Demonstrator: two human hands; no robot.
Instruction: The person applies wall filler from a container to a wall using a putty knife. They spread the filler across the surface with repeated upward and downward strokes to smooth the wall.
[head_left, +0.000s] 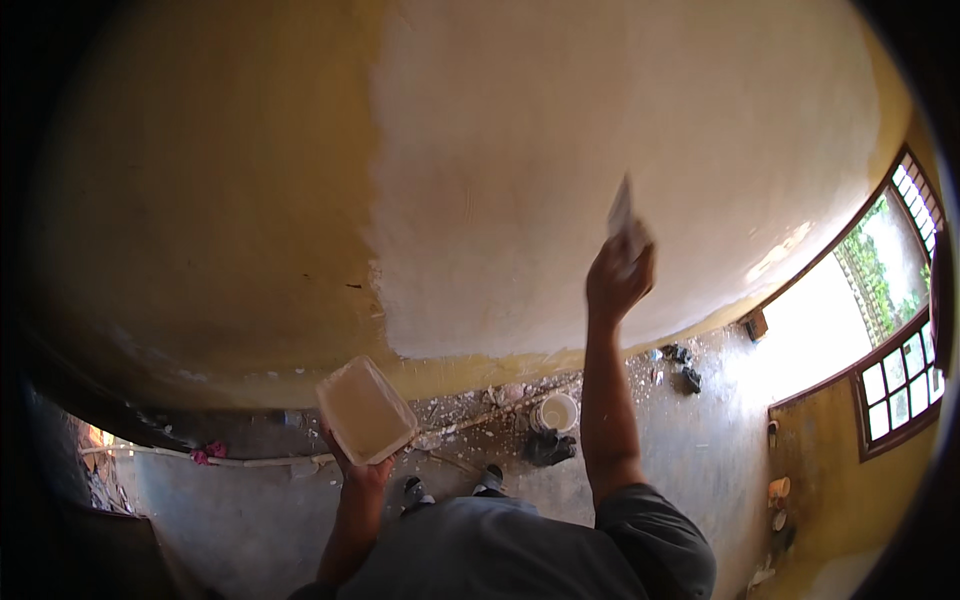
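Holding a shallow, box-shaped tray (332, 420) in the left hand (362, 470), low in front of the yellow wall (220, 180). Gripped at the near edge, with the part underneath hidden — no telling how tightly. Closed around a flat scraper (621, 205) with the right hand (622, 275), pointing it upward before the big pale patch (500, 180). Too blurry to say whether touching there or not.

Might tip the tray by reaching too far, seemingly held on one side only, and spill anything inside onto the floor (250, 510). Could scratch the pale patch by pushing too hard or turning the scraper too steeply. Could slip on the white crumbs (480, 400), or trip on the long pole (260, 462) near the feet (415, 490) — easy to miss while looking up. Could also kick the white bucket (574, 412) or the black plastic bag (548, 447) just beside it.
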